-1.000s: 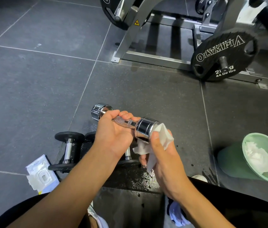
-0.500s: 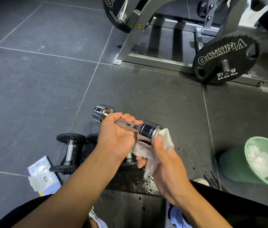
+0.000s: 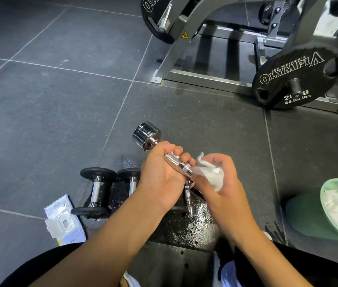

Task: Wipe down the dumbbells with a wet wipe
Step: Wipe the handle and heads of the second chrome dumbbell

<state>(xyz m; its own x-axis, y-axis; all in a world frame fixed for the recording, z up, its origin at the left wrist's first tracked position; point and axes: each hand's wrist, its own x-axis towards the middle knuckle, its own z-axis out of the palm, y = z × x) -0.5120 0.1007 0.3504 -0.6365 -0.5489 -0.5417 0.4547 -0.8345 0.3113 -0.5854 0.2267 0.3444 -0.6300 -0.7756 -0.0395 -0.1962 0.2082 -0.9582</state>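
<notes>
My left hand (image 3: 162, 175) grips the knurled handle of a chrome dumbbell (image 3: 147, 134), held above the floor and tilted, its far head up and to the left. My right hand (image 3: 220, 183) holds a crumpled white wet wipe (image 3: 209, 172) wrapped over the dumbbell's near head, which is hidden under wipe and fingers. On the floor just below lie black dumbbells (image 3: 96, 189) with chrome handles, one partly behind my left wrist.
A wet wipe packet (image 3: 63, 221) lies at the lower left. A green bin (image 3: 334, 210) holding used wipes stands at the right. A weight machine frame (image 3: 201, 78) and an Olympia plate (image 3: 294, 77) stand behind. The floor mat (image 3: 195, 226) below my hands is wet.
The chrome dumbbell has swung from nearly level to a steeper tilt, far head rising. My right hand and the wipe moved over the near head, now covering it.
</notes>
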